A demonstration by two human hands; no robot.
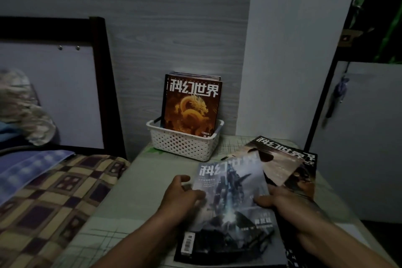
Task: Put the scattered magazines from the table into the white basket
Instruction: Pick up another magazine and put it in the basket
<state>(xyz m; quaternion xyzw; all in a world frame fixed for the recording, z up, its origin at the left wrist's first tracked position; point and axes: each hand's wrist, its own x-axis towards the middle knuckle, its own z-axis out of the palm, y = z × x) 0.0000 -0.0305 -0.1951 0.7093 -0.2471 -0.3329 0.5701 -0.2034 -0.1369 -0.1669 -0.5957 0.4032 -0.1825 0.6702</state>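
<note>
A white perforated basket (183,143) stands at the back of the table against the wall. Magazines stand upright in it, the front one orange with a golden dragon (192,104). Both of my hands hold a blue-grey magazine (233,193) with a robot on its cover. My left hand (180,196) grips its left edge. On its right edge, my right hand (280,200) has the thumb on the cover. Under it lies a dark magazine (195,243) with a barcode. A brown magazine (280,163) and a darker one (304,178) lie to the right.
A bed with a checked quilt (54,198) and blue towel (28,169) adjoins the table's left side. Its dark frame (108,85) rises beside the basket. A white cabinet door (365,137) stands at the right. The table (134,202) has a pale green cloth.
</note>
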